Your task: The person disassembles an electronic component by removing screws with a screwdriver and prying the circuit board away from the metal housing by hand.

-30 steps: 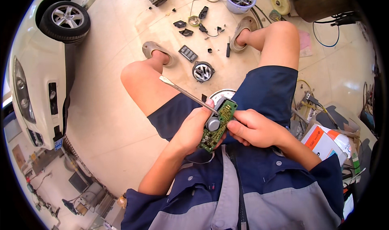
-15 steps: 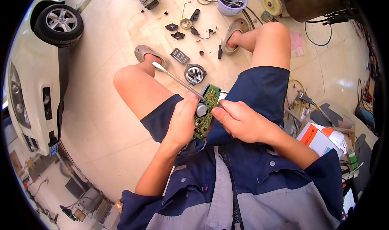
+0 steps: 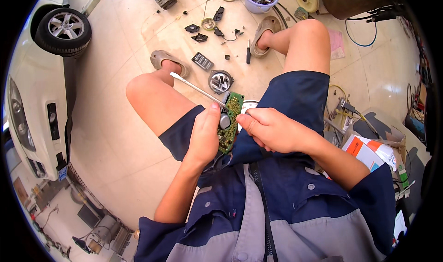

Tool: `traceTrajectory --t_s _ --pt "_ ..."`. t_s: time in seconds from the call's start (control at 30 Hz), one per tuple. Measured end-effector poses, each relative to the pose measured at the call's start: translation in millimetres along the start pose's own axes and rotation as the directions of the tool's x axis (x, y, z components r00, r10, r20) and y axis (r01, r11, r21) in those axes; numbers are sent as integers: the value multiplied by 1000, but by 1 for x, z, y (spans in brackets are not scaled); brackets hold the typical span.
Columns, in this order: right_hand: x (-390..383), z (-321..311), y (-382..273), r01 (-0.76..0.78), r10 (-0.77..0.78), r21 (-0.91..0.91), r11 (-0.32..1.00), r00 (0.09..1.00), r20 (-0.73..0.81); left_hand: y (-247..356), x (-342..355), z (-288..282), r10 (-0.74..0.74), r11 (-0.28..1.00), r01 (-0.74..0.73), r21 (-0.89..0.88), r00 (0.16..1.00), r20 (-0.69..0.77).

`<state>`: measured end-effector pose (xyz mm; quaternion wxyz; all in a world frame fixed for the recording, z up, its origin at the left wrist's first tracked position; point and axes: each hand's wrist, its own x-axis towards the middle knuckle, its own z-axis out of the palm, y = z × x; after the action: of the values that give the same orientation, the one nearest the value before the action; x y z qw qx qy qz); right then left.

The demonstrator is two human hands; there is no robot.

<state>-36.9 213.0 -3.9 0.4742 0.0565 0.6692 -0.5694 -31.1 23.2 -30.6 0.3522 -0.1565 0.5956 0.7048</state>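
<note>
My left hand [image 3: 205,135] is closed round the left side of a green circuit board [image 3: 234,106], which carries a round silver component [image 3: 224,120]. A metal shaft with a flat tip, like a flathead screwdriver's [image 3: 194,86], slants from the board up and left, passing by my left thumb. Its other end is hidden. My right hand [image 3: 272,129] is closed, with its thumb and forefinger at the board's right edge. What its fingers grip is hidden. Behind the board, a white round-rimmed piece [image 3: 249,104] shows partly between my thighs.
On the floor ahead are a round car emblem [image 3: 220,82], a grey slotted plate [image 3: 202,61], a dark-handled screwdriver [image 3: 248,52] and several black parts [image 3: 199,38]. A lilac bucket [image 3: 261,4] of parts stands beyond. At left is a white car [image 3: 34,96]; at right, an orange-and-white box [image 3: 362,150].
The board and both hands have shifted slightly left and up in the picture, as have the floor things. More of the white round-rimmed piece shows behind the board.
</note>
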Motion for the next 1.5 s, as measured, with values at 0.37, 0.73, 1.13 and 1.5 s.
traceTrajectory --t_s 0.37,0.73,1.13,1.5 --pt "20 10 42 592 -639 -276 758 759 -128 7 -17 4 308 910 -288 297 951 -21" --pt "9 0 38 439 -598 -438 784 723 -347 46 -46 1 337 941 -337 19 941 3" --pt "-24 -7 -57 566 -544 110 817 819 -181 78 -64 2 422 895 -404 190 904 -63" --pt "-16 -15 -60 714 -648 -56 698 664 373 96 -72 6 227 736 -384 558 916 331"
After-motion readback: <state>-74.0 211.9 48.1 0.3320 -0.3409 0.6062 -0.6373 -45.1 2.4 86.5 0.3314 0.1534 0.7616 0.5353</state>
